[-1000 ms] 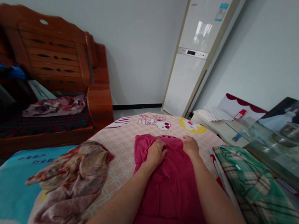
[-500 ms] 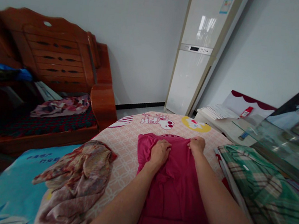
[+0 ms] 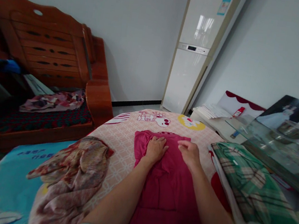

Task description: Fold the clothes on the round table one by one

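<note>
A dark pink garment [image 3: 168, 188] lies spread along a pink patterned sheet [image 3: 123, 138] in front of me. My left hand [image 3: 155, 149] lies flat on the garment's far end, fingers stretched out and pressing the cloth. My right hand [image 3: 189, 153] hovers over or rests on the cloth just to the right, with its fingers loosely curled. Whether it pinches the fabric I cannot tell.
A crumpled floral cloth [image 3: 73, 175] lies to the left on the sheet. A folded green plaid cloth [image 3: 250, 189] lies at the right. A wooden sofa [image 3: 48, 60] with clothes stands at the left, a tall white appliance [image 3: 195, 51] at the far wall, a glass table [image 3: 273, 144] at the right.
My right hand has come inward from the garment's far right corner toward its middle. My left hand has stayed pressed on the cloth's far end. The view shifted slightly.
</note>
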The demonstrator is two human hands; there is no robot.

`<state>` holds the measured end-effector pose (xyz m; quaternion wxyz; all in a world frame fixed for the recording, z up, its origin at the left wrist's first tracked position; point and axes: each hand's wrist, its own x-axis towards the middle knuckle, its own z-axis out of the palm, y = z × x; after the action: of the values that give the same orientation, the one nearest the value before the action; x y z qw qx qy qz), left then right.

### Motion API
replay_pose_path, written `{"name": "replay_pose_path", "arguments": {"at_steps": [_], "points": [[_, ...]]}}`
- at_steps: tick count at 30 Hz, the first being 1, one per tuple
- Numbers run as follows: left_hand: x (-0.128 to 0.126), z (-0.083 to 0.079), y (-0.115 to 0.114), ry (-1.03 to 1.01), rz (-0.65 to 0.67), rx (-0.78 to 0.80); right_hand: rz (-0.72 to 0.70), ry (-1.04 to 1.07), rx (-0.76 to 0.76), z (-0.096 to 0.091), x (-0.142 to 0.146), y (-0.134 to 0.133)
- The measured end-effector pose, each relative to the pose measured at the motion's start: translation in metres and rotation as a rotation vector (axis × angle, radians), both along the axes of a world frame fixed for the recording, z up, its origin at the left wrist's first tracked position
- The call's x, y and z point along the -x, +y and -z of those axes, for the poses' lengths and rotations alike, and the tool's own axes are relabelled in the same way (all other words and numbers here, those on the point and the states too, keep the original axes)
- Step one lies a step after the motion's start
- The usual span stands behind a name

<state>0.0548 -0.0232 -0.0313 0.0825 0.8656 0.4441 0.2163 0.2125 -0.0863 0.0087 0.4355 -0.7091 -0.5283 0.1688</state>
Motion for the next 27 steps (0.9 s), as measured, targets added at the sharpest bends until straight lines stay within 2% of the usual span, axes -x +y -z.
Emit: {"name": "replay_pose_path", "arguments": {"at_steps": [3,6,10,13,15,19,23,27], "points": [[-0.001,0.001,0.0,0.005,-0.012,0.001,-0.117,0.079,0.133,0.0,0.027,-0.029],[-0.001,0.002,0.0,-0.014,-0.015,-0.007,-0.182,0.035,0.196,0.012,0.045,-0.044],[0.001,0.001,0.001,-0.043,0.01,0.005,-0.189,-0.062,0.122,0.026,0.05,-0.044],[0.001,0.001,0.001,-0.04,0.011,0.014,-0.118,-0.054,0.0,0.026,0.049,-0.042],[0.0,0.001,0.002,-0.045,0.009,0.029,-0.123,-0.096,-0.047,0.023,0.051,-0.042],[0.001,-0.005,0.006,-0.173,0.004,0.088,-0.223,-0.326,0.058,0.022,0.061,-0.045],[0.014,-0.019,0.017,-0.401,-0.164,0.142,-0.238,-0.483,0.09,0.027,0.067,-0.046],[0.033,-0.03,0.028,-0.509,-0.299,0.187,-0.19,-0.407,0.089,0.029,0.064,-0.046]]}}
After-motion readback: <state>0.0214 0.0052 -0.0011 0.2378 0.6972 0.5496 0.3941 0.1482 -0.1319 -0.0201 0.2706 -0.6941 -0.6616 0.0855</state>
